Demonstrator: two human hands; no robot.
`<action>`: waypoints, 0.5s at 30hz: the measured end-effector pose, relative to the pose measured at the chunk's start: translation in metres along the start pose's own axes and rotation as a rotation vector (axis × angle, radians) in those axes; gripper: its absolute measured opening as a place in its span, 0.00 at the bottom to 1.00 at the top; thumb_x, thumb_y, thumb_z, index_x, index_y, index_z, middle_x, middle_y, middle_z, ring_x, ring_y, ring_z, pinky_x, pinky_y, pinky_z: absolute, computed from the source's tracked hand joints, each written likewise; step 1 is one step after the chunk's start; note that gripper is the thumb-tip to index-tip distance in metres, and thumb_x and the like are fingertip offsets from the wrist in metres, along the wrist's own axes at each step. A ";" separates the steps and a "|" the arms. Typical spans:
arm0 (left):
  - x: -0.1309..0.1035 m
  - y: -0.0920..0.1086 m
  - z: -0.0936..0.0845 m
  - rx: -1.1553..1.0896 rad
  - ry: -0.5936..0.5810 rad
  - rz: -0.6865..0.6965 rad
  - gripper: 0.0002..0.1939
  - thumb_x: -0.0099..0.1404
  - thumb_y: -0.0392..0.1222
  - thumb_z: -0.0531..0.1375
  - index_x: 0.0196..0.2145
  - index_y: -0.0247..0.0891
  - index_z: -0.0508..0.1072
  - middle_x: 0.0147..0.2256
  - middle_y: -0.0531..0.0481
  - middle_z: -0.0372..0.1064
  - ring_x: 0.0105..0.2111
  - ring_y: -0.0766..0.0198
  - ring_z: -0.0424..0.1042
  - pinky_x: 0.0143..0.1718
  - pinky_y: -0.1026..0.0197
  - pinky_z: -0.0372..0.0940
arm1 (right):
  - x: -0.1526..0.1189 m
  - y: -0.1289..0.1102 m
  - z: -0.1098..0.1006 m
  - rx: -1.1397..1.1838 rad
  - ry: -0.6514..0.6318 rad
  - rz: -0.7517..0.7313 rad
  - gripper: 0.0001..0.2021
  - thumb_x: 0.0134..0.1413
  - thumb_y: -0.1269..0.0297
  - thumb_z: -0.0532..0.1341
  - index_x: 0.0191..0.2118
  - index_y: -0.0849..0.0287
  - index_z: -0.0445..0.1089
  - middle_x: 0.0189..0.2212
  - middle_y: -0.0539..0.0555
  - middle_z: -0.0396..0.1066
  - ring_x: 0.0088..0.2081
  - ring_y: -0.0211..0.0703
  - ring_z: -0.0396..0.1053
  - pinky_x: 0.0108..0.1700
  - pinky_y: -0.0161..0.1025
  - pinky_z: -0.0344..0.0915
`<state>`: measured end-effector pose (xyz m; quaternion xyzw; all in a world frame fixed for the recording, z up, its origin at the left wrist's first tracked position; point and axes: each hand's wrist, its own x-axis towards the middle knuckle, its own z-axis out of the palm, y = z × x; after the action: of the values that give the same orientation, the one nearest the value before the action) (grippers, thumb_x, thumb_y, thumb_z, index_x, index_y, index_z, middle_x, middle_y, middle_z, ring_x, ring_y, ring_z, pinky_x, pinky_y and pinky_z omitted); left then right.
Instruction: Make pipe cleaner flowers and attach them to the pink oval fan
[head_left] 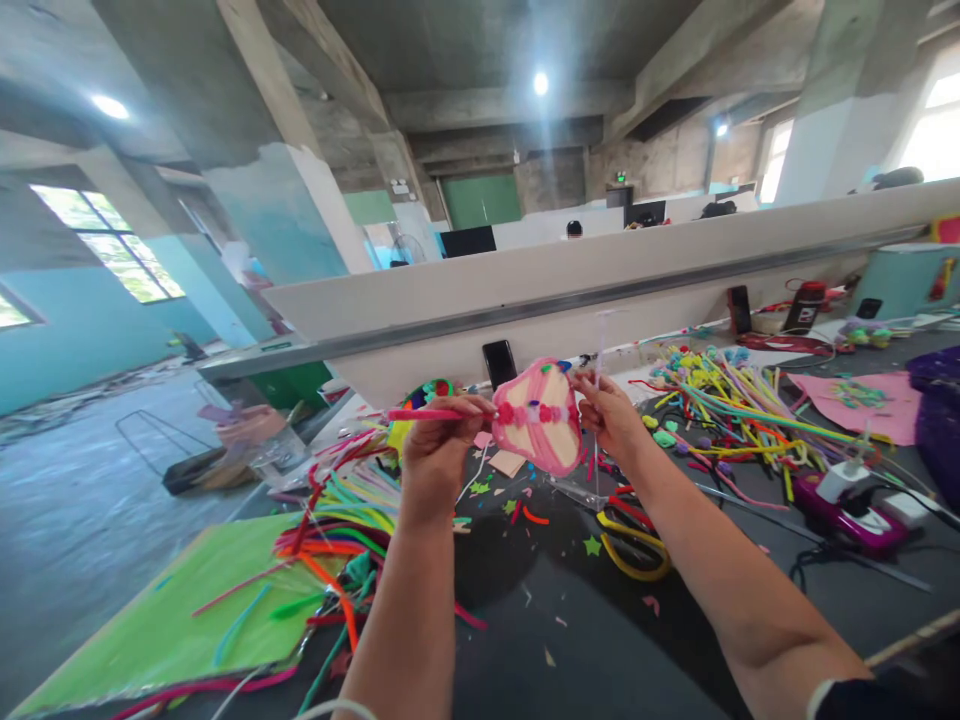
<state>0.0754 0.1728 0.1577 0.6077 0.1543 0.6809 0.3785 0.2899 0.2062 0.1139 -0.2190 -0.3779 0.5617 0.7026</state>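
Observation:
Between my two hands a pink-edged, cream-coloured craft piece (541, 440) is held up above the dark table. Red and pale fuzzy balls run across its middle, with green and blue bits at its top. My left hand (444, 440) has its fingers closed at the left edge, and a pink-red pipe cleaner (421, 414) sticks out to the left from the same fingers. At the upper right edge, my right hand (606, 412) pinches the piece; a thin pale strand rises beside those fingers.
Scissors with yellow handles (636, 560) lie below the right forearm. Pipe cleaners (750, 410) are piled at the right, near a purple power strip (851, 515). A green sheet (172, 620) lies front left. A phone (499, 363) leans against the white partition (465, 300).

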 end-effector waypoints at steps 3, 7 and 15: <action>-0.004 0.002 0.005 0.059 -0.059 0.015 0.04 0.53 0.36 0.66 0.28 0.39 0.74 0.31 0.49 0.71 0.35 0.62 0.71 0.37 0.60 0.67 | 0.002 -0.003 -0.002 0.051 -0.013 0.013 0.18 0.40 0.60 0.69 0.37 0.58 0.65 0.25 0.43 0.64 0.15 0.23 0.47 0.13 0.25 0.39; -0.007 0.002 0.014 0.171 -0.177 -0.037 0.06 0.51 0.39 0.67 0.28 0.38 0.75 0.39 0.44 0.70 0.43 0.57 0.69 0.43 0.58 0.66 | 0.010 -0.010 -0.015 0.122 0.013 -0.070 0.16 0.39 0.59 0.70 0.32 0.59 0.65 0.21 0.43 0.61 0.18 0.27 0.53 0.12 0.26 0.41; -0.024 -0.039 0.047 -0.188 -0.105 -0.517 0.18 0.49 0.34 0.64 0.40 0.40 0.73 0.51 0.44 0.64 0.56 0.54 0.61 0.49 0.54 0.65 | 0.011 -0.046 -0.037 0.184 0.088 -0.348 0.10 0.47 0.58 0.64 0.33 0.59 0.70 0.27 0.47 0.66 0.25 0.30 0.62 0.26 0.29 0.62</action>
<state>0.1320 0.1701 0.1250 0.5447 0.2207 0.5407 0.6018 0.3481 0.2085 0.1281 -0.1095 -0.3261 0.4539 0.8220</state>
